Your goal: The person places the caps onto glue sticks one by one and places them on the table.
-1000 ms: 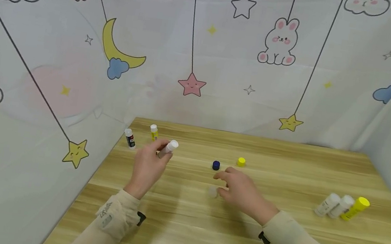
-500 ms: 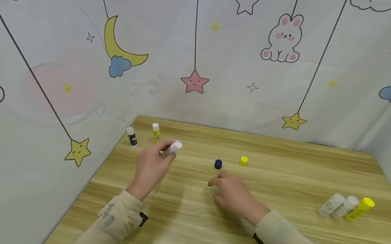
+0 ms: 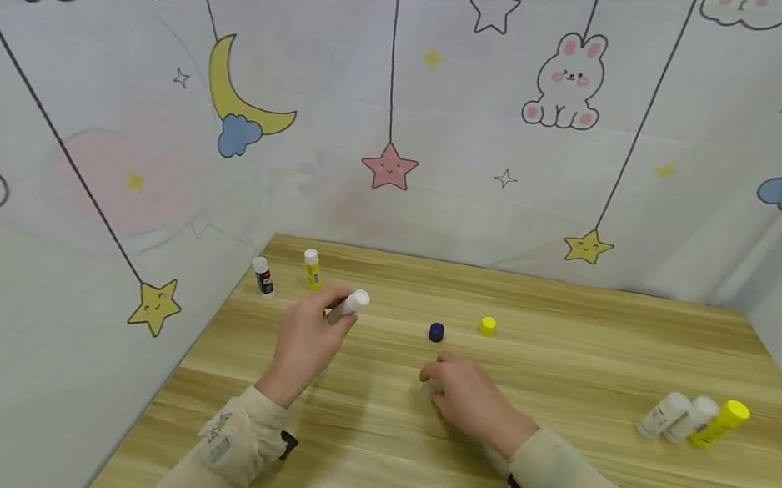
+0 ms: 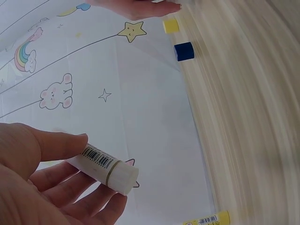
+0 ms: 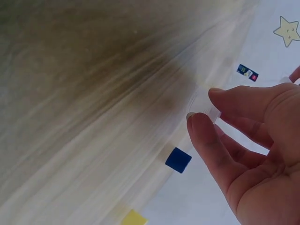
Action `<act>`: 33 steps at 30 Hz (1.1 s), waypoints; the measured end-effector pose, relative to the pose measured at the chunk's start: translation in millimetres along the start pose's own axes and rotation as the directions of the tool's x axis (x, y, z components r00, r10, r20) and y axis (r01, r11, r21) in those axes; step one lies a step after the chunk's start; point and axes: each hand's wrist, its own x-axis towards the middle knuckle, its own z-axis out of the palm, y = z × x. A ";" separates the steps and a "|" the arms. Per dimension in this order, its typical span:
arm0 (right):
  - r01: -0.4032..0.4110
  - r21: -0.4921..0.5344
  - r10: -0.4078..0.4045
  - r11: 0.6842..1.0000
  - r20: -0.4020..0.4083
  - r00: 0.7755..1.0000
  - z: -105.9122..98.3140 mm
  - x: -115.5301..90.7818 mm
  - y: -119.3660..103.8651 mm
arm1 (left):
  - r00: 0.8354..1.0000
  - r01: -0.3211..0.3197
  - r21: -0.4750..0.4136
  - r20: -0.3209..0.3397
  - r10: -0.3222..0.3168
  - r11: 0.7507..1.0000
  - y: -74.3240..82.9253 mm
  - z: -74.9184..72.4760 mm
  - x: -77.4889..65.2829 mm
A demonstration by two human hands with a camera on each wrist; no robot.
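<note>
My left hand (image 3: 306, 341) grips a white glue stick (image 4: 105, 166), held tilted above the table between thumb and fingers, its barcode showing in the left wrist view. To the right, my right hand (image 3: 470, 395) pinches a small translucent whitish cap (image 5: 205, 103) by thumb and fingertips, low over the wood; the fingers hide part of it. Just beyond that hand lies a navy cap (image 3: 436, 333), with a yellow cap (image 3: 488, 326) a little farther back. Behind the left hand stand a yellow glue stick (image 3: 313, 269) and a black-labelled glue stick (image 3: 264, 277), both white at the top.
On the right of the wooden table (image 3: 552, 487) stand two white glue sticks (image 3: 664, 416) beside a tall yellow glue stick (image 3: 723, 422), close together. A cartoon-printed cloth (image 3: 440, 218) hangs along the back and both sides of the table.
My right hand has come down around the translucent cap, which sat uncovered near its fingertips a second ago. The left hand, with the white glue stick, has shifted slightly right.
</note>
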 end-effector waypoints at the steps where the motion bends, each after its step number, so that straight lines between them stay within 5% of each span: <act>1: -0.001 0.004 0.001 1.000 -0.005 1.000 -0.5 -0.2 0.5 | 1.000 0.003 -0.001 0.004 -0.003 1.000 0.1 0.7 0.3; 33: -0.116 0.030 0.118 0.993 -0.067 0.991 -42.2 3.2 -16.7 | 1.000 0.018 -0.013 0.021 -0.018 1.000 1.7 3.6 0.6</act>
